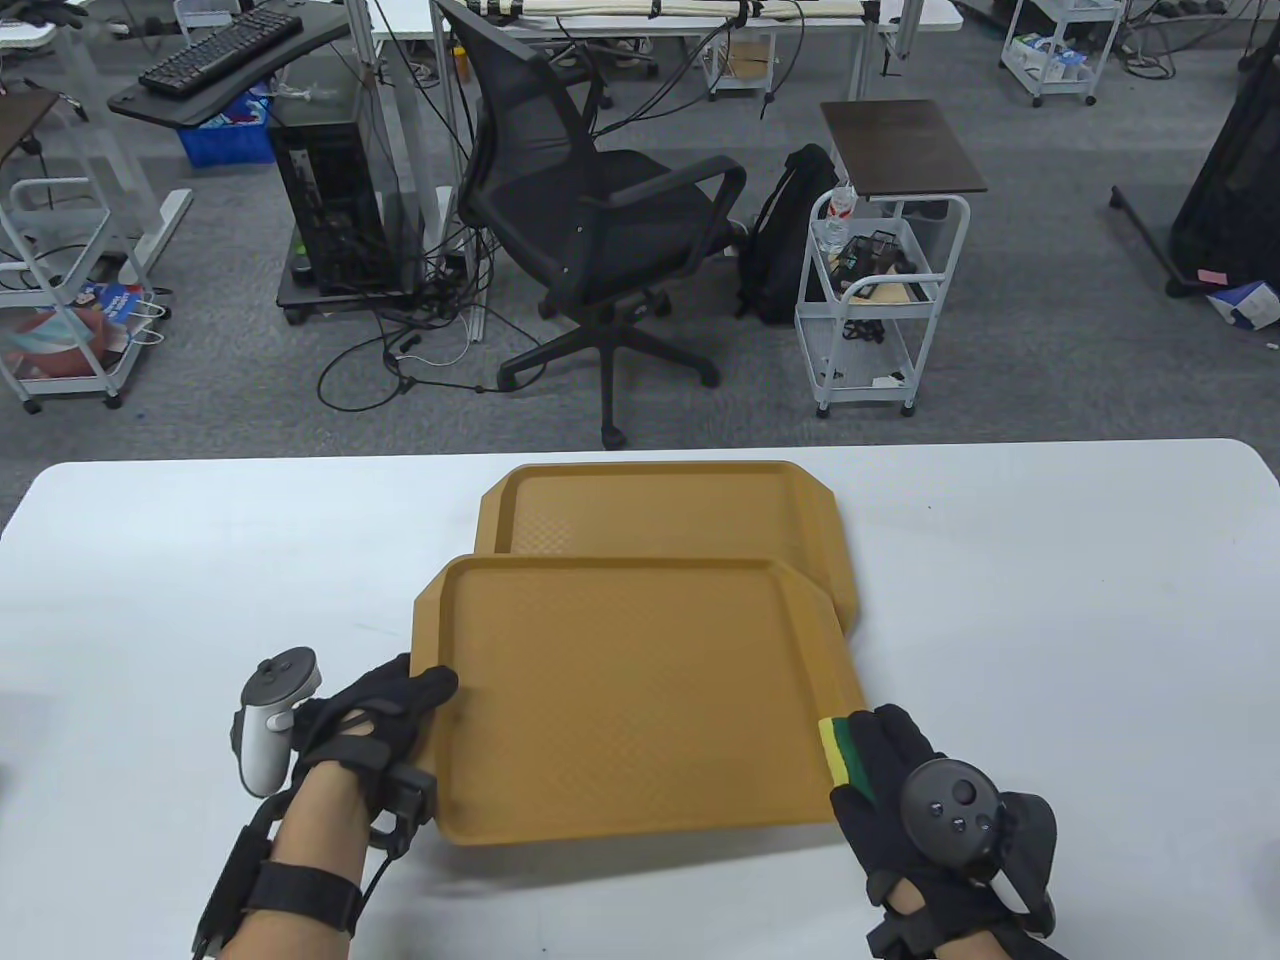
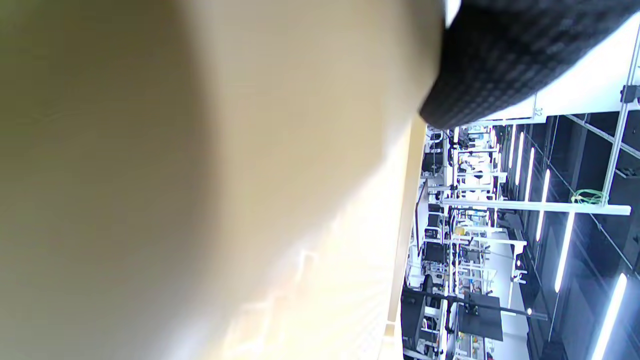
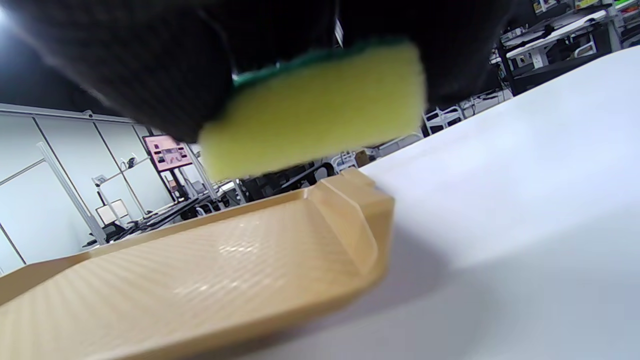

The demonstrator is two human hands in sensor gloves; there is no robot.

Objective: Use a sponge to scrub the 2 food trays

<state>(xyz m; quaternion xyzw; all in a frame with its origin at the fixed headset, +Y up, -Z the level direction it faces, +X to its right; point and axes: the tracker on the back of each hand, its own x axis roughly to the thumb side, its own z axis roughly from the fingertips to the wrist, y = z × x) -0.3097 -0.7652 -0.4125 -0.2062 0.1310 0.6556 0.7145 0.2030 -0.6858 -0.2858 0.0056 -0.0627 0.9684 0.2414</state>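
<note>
Two tan trays sit mid-bench, the near tray (image 1: 640, 700) overlapping the near edge of the far tray (image 1: 660, 505). The left hand (image 1: 375, 720) grips the near tray's left rim, thumb lying on top. The right hand (image 1: 925, 810) clutches a yellow-and-green sponge (image 1: 845, 755) just over that tray's near right corner on the white bench (image 1: 1050, 600).

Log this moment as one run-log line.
left hand: grips near tray | right hand: holds sponge at its corner | far tray: partly underneath
</note>
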